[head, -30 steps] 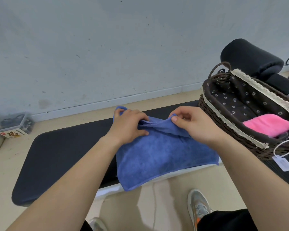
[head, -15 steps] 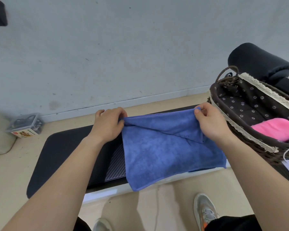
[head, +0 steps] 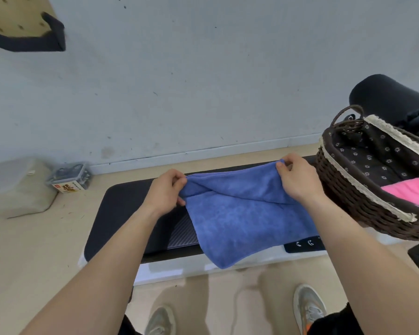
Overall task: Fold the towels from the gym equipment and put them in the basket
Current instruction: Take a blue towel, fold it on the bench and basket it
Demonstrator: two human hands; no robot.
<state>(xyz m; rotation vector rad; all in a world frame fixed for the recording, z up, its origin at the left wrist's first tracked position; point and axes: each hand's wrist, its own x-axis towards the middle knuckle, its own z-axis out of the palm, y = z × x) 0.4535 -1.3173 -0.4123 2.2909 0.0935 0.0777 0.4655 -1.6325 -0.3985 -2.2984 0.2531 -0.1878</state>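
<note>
A blue towel (head: 242, 221) lies half folded on the black treadmill deck (head: 126, 206), its near corner hanging over the white front edge. My left hand (head: 166, 193) pinches its far left corner. My right hand (head: 295, 181) pinches the far right corner, and the top edge stretches between them, lifted slightly. A dark wicker basket (head: 348, 197) with a flowered lining stands at the right, next to my right hand. A folded pink towel (head: 411, 192) lies inside it.
A clear box of small parts (head: 69, 177) and a pale block (head: 17, 187) sit on the floor at the left by the wall. A black padded roll (head: 387, 97) stands behind the basket. My two shoes (head: 309, 308) are on the floor in front.
My hands have moved apart along the towel's far edge, from close together at the middle to its two corners, spreading and lifting that edge. The view has tilted upward.
</note>
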